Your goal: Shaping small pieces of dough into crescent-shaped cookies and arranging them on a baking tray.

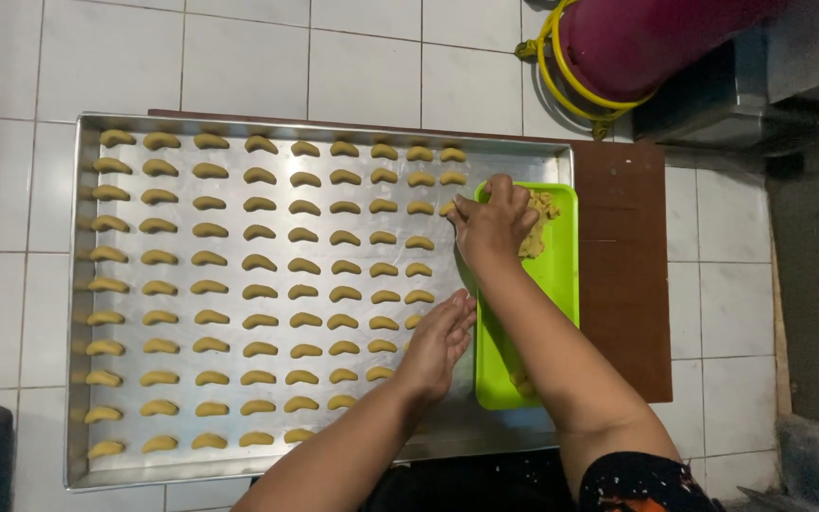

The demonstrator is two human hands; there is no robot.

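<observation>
Head view, looking down. Large rectangular metal baking tray (82,284) on a white tiled floor, carrying rows of crescent-shaped tan dough pieces (260,263). Left hand (438,343) lies flat and released on the tray's bare right part. Right hand (493,223) is clenched on a piece of tan dough (537,223) over the bright green rectangular plastic tray (561,284), which overlaps the metal tray's right edge.
</observation>
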